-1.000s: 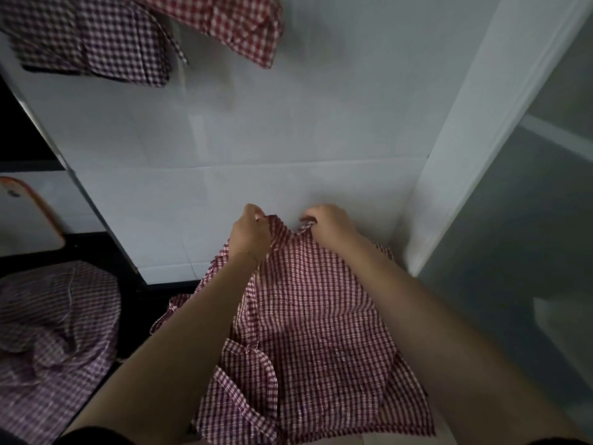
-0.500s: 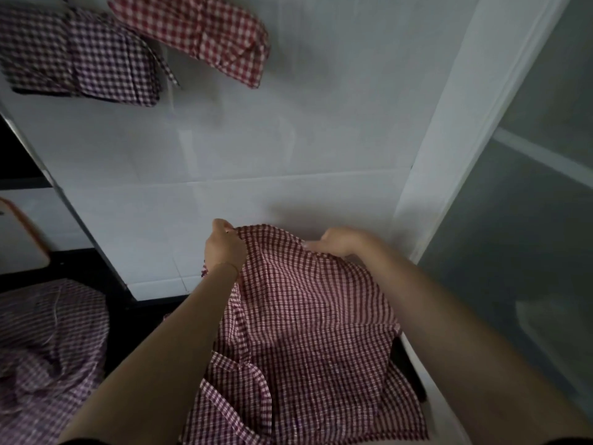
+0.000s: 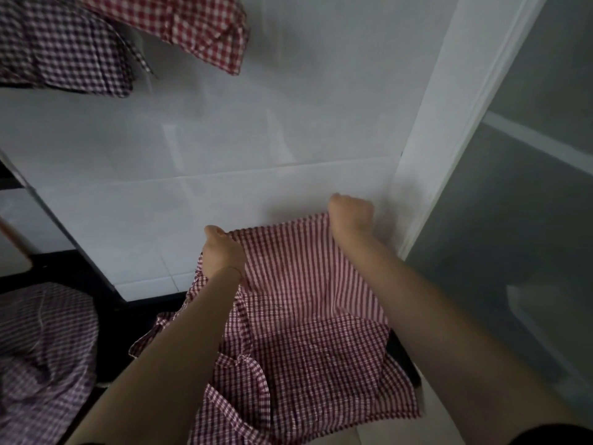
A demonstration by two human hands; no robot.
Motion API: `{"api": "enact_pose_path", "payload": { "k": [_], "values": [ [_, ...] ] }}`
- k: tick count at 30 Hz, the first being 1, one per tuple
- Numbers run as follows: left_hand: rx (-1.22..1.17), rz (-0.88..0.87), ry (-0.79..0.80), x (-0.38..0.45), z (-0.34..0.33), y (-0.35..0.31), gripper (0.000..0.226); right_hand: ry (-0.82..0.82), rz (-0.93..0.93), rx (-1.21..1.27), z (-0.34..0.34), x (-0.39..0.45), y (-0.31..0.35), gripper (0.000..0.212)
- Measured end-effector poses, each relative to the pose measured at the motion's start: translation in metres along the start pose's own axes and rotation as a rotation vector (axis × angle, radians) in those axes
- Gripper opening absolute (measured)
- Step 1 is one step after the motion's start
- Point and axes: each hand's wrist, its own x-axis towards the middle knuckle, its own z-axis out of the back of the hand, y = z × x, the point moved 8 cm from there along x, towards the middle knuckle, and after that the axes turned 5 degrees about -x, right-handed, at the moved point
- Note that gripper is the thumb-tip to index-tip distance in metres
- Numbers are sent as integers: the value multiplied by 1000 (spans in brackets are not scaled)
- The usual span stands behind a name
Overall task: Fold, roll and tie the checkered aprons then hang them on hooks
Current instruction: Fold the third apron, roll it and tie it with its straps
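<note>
A red-and-white checkered apron [image 3: 308, 332] hangs stretched in front of me against the white wall. My left hand [image 3: 223, 253] grips its upper left edge. My right hand [image 3: 351, 213] grips the upper right edge, higher and further right. The cloth is pulled taut between them, and its lower part with a strap drops towards me. Two rolled aprons hang high on the wall: a purple checkered one [image 3: 64, 49] at the top left and a red checkered one [image 3: 183, 24] beside it. Their hooks are hidden.
A crumpled purple checkered apron [image 3: 41, 354] lies on the dark counter [image 3: 96, 284] at the lower left. A white door frame [image 3: 449, 130] and a grey glass panel [image 3: 529, 203] close off the right side. White wall tiles [image 3: 256, 139] fill the middle.
My hands have moved apart along the apron's top edge, the right hand going up and to the right. The cloth between them has spread out wide and taut.
</note>
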Motion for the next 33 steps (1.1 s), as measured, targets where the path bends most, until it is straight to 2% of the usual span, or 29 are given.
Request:
{"api": "enact_pose_path", "payload": {
  "k": [2,4,8,11,12,13,15,16,18,20,21,23,25,26,27,28,30,33],
  "values": [
    [-24,12,6,6,2,4,16,-129,17,44,7,3,-5,25],
    [-17,23,55,12,-5,8,15,-51,-5,67,-7,6,-11,26],
    [116,94,219,13,-25,20,14,355,-9,-16,-44,1,-14,30],
    [195,205,398,10,-34,30,28,708,11,-34,-68,-10,-13,9],
    [183,221,403,12,-35,31,28,700,-18,22,-74,-7,-13,14],
    [174,204,363,14,-34,28,24,605,-68,156,-74,0,-14,16],
    [91,82,253,22,-38,20,24,248,-160,398,-68,13,-17,29],
    [3,-15,288,22,-47,12,35,136,-160,454,-66,13,-16,40],
    [-102,-208,486,8,-75,9,71,134,-74,443,-89,5,4,71],
    [20,-323,585,-8,-100,38,89,223,-2,360,-125,-13,28,86],
    [121,-352,578,-15,-109,56,84,246,17,319,-141,-23,38,81],
    [399,-396,576,-37,-126,98,54,342,90,255,-187,-51,62,51],
    [680,-400,725,-67,-142,139,33,570,165,257,-239,-87,82,27],
    [751,-313,820,-83,-147,168,35,709,184,271,-266,-109,91,28],
    [793,-209,896,-96,-148,194,48,813,187,273,-286,-128,95,35],
    [844,-147,946,-107,-147,218,69,872,169,262,-302,-144,94,52],
    [980,-153,976,-125,-140,245,100,922,117,214,-322,-167,89,90],
    [1019,-138,879,-130,-125,261,106,887,143,179,-330,-185,92,110]
  ]
}}
